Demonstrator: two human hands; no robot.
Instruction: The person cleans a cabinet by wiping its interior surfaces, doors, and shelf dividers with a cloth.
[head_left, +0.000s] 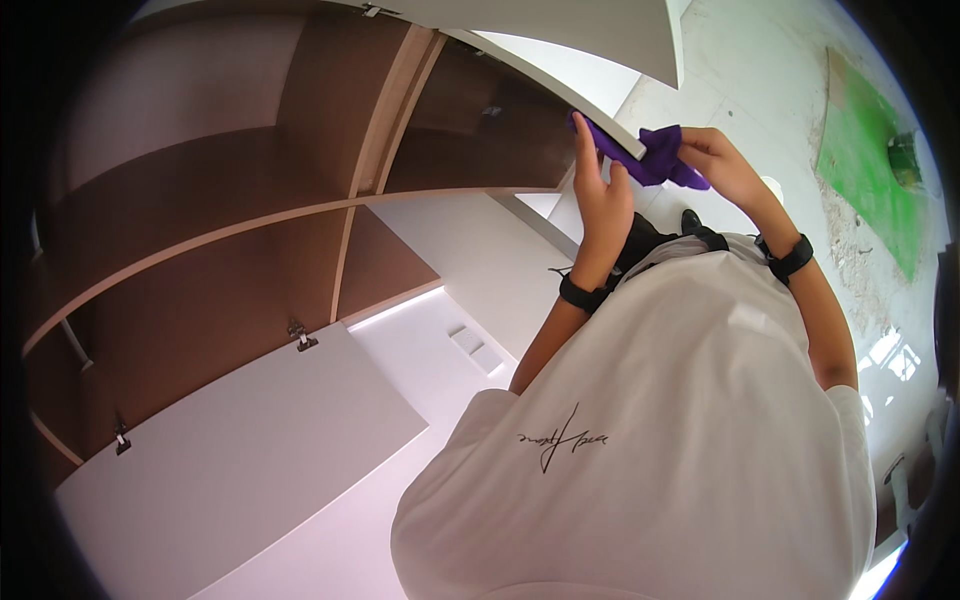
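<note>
A purple cloth is folded around the end of a narrow white door edge, which juts out from the brown-lined cabinet. My left hand holds the cloth against the side of this edge, its index finger stretched along the cloth and its thumb raised. On the other side of the door's end, my right hand pinches the bunched part of the same cloth between thumb and fingers. A loose corner hangs below the right fingers. Black bands circle both my wrists.
Brown cabinet compartments fill the left side. A white flap door hangs open on metal hinges. Another white door panel extends overhead. A wall switch plate sits lower down. On the dusty floor lies green sheeting with a bucket.
</note>
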